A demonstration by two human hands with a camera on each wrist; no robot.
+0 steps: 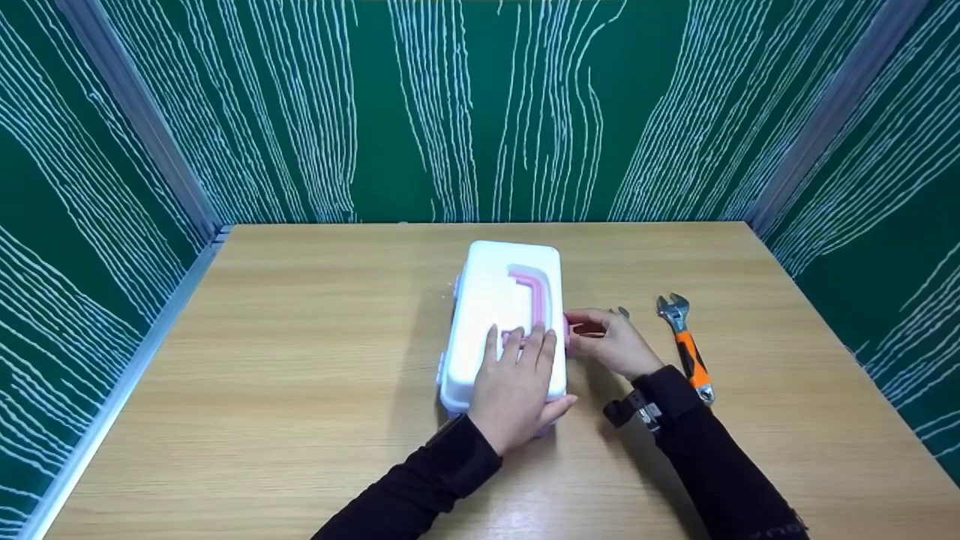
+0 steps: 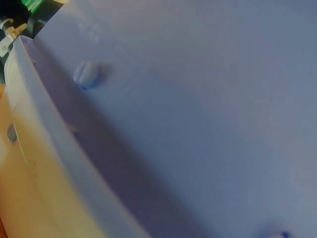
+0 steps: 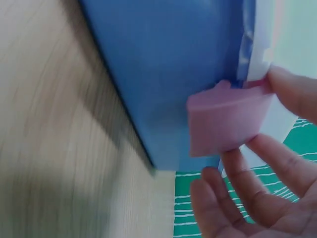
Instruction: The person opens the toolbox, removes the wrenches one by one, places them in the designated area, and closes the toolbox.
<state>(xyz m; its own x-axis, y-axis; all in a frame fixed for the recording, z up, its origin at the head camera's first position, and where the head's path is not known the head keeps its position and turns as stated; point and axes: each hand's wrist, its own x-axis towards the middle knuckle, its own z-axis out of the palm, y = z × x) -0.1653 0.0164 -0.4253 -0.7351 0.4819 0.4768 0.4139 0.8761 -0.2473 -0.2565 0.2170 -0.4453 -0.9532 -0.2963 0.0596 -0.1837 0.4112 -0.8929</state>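
Note:
A storage box (image 1: pixel 480 360) with a white lid and a pink carrying handle (image 1: pixel 537 292) stands on the table, its lid down. My left hand (image 1: pixel 514 390) rests on the near part of the lid, fingers straight and over the end of the handle. At the box's right side, my right hand (image 1: pixel 615 345) pinches a pink latch (image 3: pixel 228 119) between thumb and fingers. In the right wrist view the latch sticks out from the blue-looking box wall (image 3: pixel 163 64). The left wrist view is filled by a pale blue surface (image 2: pixel 198 124) close up; neither hand appears there.
An adjustable wrench (image 1: pixel 686 349) with an orange and black grip lies right of my right hand. A small metal tool tip (image 1: pixel 622 311) shows behind that hand, the rest hidden. Green, white-streaked walls (image 1: pixel 525 112) surround the wooden table (image 1: pixel 300 337).

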